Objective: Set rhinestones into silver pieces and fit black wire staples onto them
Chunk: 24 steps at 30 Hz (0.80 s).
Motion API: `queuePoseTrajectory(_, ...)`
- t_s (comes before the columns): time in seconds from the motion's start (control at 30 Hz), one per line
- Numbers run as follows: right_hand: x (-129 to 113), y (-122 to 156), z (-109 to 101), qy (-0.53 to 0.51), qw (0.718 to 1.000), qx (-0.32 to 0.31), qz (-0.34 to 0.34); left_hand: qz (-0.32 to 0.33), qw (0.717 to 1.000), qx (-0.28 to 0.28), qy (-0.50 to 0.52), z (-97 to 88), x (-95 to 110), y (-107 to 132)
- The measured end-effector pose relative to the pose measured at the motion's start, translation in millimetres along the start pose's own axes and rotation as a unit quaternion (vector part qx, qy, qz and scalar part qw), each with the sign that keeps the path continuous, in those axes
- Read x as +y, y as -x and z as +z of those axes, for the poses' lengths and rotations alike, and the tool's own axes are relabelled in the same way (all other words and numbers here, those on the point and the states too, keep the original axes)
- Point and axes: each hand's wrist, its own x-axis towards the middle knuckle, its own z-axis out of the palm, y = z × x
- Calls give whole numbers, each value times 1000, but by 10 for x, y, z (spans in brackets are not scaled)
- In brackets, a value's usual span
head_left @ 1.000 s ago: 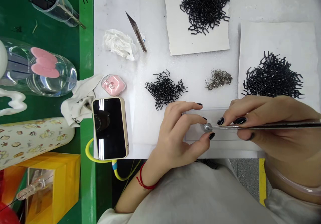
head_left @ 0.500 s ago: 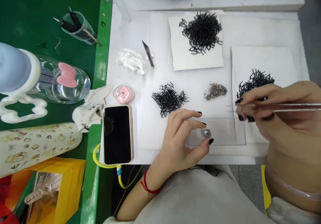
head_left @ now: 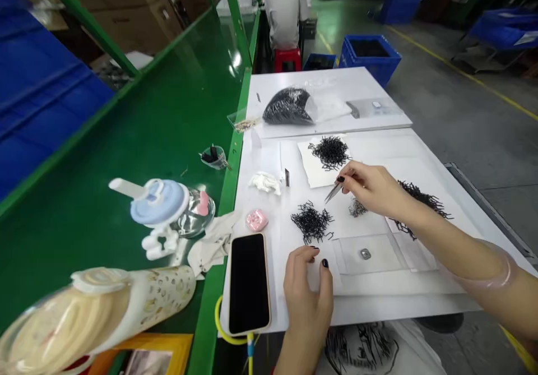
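Note:
My right hand (head_left: pixel 366 185) pinches a pair of metal tweezers (head_left: pixel 333 193), whose tips point down and left above the white table, near a pile of small bent black pieces (head_left: pixel 311 222). My left hand (head_left: pixel 309 286) is by the table's front edge, its thumb and forefinger apart and nothing visible between them. To its right lies a clear flat plate (head_left: pixel 347 264) carrying a small grey block (head_left: pixel 365 254). Below my right hand sits a small heap of tiny metallic bits (head_left: pixel 357 209). More black pieces (head_left: pixel 331 152) lie on white card behind, and another pile (head_left: pixel 422 198) is partly covered by my right forearm.
A phone (head_left: pixel 249 282) with a yellow cable, a pink case (head_left: pixel 256 220), crumpled tissue (head_left: pixel 265 183) and a small dark blade (head_left: pixel 287 177) line the left side. Bottles stand on the green bench (head_left: pixel 168 134). Behind are a filled black bag (head_left: pixel 288 106) and a seated person (head_left: pixel 286 13).
The view has tilted up. My right hand has moved left with the tweezers, from the right pile toward the left pile. My left hand has drawn away from the grey block.

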Motion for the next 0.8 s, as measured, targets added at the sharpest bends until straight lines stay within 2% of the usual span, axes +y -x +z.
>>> queuePoseTrajectory(0.2,-84,-5,189,16,1000,-25,1,-4,983,-131,-131,100,-146,-170)
queuePoseTrajectory(0.37,-124,90,98,2,1000,-12,-16,-17,954,-213,-209,162,-136,-367)
queuePoseTrajectory(0.47,-97,364,-35,-16,998,51,-14,-40,945,-221,-238,178,-120,-405)
queuePoseTrajectory(0.57,4,772,-111,-43,990,138,7,-62,941,-220,-251,185,-108,-416)
queuePoseTrajectory(0.7,220,1327,-89,-81,969,225,65,-88,932,-231,-265,181,-59,-467)
queuePoseTrajectory(0.8,418,1652,-30,-96,960,249,87,-108,925,-246,-268,186,-5,-535)
